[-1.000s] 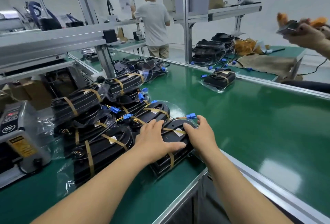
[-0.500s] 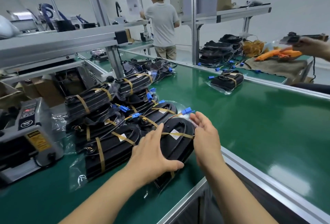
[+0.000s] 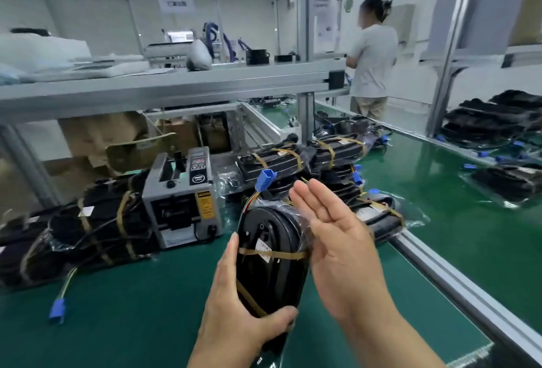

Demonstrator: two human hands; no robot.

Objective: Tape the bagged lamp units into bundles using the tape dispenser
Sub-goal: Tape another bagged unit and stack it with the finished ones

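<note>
A bundle of black bagged lamp units (image 3: 268, 253), bound by two brown tape bands, stands on its edge above the green mat. My left hand (image 3: 234, 306) grips its near left side, thumb under it. My right hand (image 3: 340, 247) lies flat against the bundle's right side, fingers straight and together. A blue connector (image 3: 265, 177) on coloured wires sticks up from the bundle's top. The grey tape dispenser (image 3: 183, 200) stands on the mat just left of the bundle.
Taped bundles lie left of the dispenser (image 3: 96, 227) and behind my hands (image 3: 308, 156). The green conveyor belt (image 3: 457, 212) runs along the right past an aluminium rail (image 3: 457, 285). A shelf frame (image 3: 176, 86) hangs overhead. A person (image 3: 371, 56) stands at the far end.
I lifted the taped bundle off the pile by the belt and turned it upright, carrying it left in front of the tape dispenser. My view swung left.
</note>
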